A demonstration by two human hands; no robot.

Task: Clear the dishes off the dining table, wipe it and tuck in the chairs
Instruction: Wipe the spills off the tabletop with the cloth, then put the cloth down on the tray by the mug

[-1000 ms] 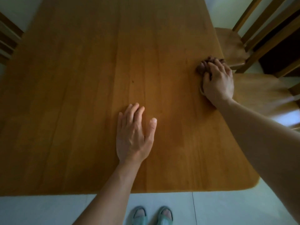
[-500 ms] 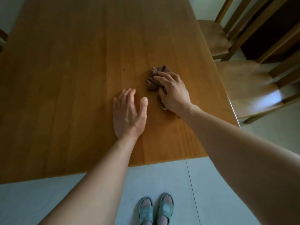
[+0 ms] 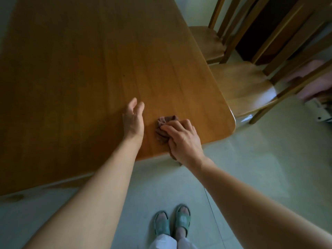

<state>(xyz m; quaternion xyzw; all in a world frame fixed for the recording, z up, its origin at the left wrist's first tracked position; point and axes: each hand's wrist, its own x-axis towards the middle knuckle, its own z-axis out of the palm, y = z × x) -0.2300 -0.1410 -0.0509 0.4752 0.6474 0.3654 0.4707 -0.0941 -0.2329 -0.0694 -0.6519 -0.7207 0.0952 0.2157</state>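
right hand (image 3: 185, 141) presses cloth (image 3: 164, 129), seemingly bunched

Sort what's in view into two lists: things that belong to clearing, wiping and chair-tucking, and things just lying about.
Belongs to the job:
dining table
brown cloth, under the right hand
left hand, open on the tabletop
near chair
far chair

Just lying about:
pink fabric
white object on the floor

The cloth (image 3: 164, 129) lay on the bench (image 3: 89, 69) near its front right corner, reaching the front edge. The right hand (image 3: 183, 141) rested on the cloth, and the left hand (image 3: 133, 121) lay on the bench just left of the cloth. Two chairs (image 3: 246, 83) stood right of the bench, one behind the other. The person's feet (image 3: 172, 224) stood on the floor (image 3: 251, 168) before the bench.
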